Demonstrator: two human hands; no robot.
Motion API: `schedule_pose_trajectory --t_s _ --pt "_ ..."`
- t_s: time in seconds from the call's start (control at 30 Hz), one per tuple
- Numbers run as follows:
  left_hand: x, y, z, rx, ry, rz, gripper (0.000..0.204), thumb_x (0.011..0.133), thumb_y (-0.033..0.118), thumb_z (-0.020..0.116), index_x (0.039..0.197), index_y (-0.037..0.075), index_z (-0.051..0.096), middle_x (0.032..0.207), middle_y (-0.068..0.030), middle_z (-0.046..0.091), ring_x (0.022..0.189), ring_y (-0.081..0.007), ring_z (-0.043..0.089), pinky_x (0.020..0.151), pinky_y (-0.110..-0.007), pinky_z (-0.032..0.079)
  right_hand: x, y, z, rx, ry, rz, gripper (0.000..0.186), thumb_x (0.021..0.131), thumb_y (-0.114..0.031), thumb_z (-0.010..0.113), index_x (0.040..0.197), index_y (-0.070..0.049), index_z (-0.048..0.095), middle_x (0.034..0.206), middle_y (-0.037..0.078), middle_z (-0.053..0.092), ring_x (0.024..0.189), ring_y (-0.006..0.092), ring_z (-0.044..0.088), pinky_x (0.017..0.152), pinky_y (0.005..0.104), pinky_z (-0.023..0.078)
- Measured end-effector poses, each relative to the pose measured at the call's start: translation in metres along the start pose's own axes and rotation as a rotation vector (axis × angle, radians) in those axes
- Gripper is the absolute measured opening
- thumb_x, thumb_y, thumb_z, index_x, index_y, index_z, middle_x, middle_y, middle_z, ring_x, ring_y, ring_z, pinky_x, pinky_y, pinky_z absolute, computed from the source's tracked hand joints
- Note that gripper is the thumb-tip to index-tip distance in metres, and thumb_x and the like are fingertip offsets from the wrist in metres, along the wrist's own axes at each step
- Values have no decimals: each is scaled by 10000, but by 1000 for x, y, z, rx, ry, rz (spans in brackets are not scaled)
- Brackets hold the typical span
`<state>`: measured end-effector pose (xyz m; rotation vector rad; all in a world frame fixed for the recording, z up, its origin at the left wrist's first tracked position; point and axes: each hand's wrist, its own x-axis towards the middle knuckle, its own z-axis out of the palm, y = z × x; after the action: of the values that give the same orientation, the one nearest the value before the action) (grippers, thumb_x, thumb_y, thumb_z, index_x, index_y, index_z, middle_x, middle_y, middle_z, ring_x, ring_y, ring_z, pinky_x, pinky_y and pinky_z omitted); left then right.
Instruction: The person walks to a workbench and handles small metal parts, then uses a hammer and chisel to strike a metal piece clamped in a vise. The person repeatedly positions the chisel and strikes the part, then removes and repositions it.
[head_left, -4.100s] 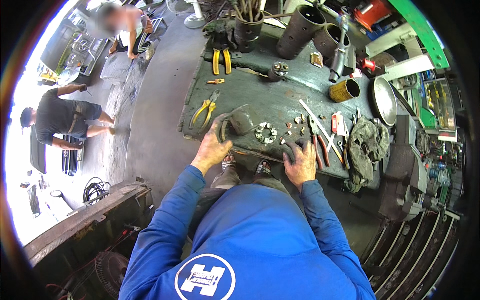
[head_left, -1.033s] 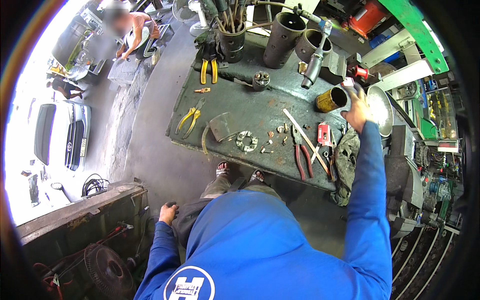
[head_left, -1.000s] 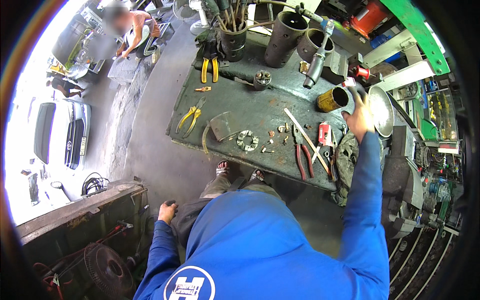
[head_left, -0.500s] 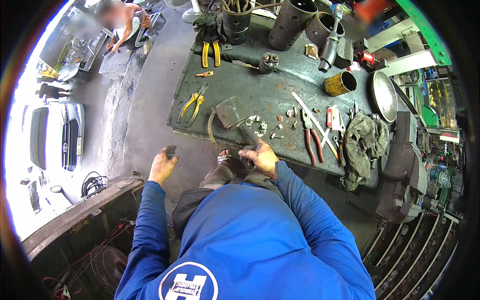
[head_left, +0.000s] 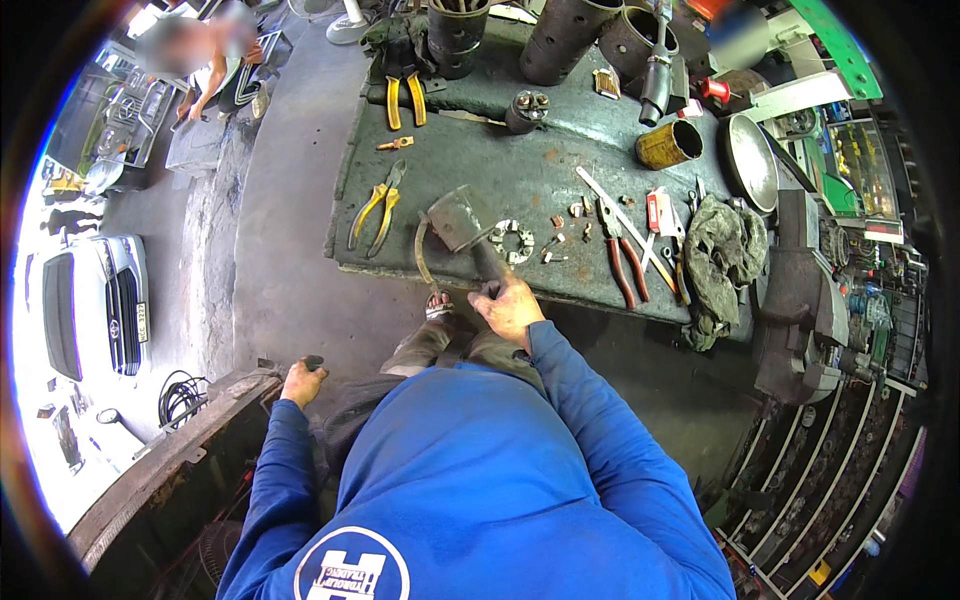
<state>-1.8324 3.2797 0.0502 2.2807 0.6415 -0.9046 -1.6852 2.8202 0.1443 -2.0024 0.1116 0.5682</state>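
Dark metal cylinder lies tilted close to the front edge of the workbench, and behind it we see a wide stretch of dark surface that gives room for moving, up to the small round part. On the left side, the yellow-handled pliers leave a smaller space before the curved strip, whose lower end passes over the edge in our view. On the right side the room is narrow: the notched ring lies just beside the cylinder, then come small pieces and the red-handled pliers.

Our right hand is at this same front edge, with one blackened finger stretched forward and the other fingers bent inward; we cannot tell if they close on something. Our left hand is low beside the leg, well apart from the bench, its fingers partly bent, and its grip we cannot tell. The cylinder is directly ahead of the stretched finger, slightly to the left; whether they touch, we cannot tell.
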Motion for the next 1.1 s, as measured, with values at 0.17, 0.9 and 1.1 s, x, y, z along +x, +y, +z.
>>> schedule_pose_trajectory --t_s 0.17,0.9,1.1 --pt "15 -6 -17 -92 18 -23 457 875 218 729 1260 -27 701 1099 -226 767 993 -289 752 925 -372 575 -2 -14 4 -209 32 32 760 886 -209 731 1558 -70 404 897 201 725 791 370 689 764 459 550" --pt "21 -29 15 -306 -29 -89 429 892 194 683 1266 -16 689 951 -122 761 750 -218 706 659 -352 554 -46 -35 -64 -812 364 -55 670 913 -313 697 1528 -155 485 1049 177 669 902 387 711 806 477 585" --pt "10 -25 48 -468 -87 -322 411 891 167 660 1281 38 674 958 -86 729 741 -205 688 605 -349 523 -12 -2 -238 -908 740 30 869 922 -443 717 1654 -241 294 1624 280 329 1455 507 363 1197 580 324"
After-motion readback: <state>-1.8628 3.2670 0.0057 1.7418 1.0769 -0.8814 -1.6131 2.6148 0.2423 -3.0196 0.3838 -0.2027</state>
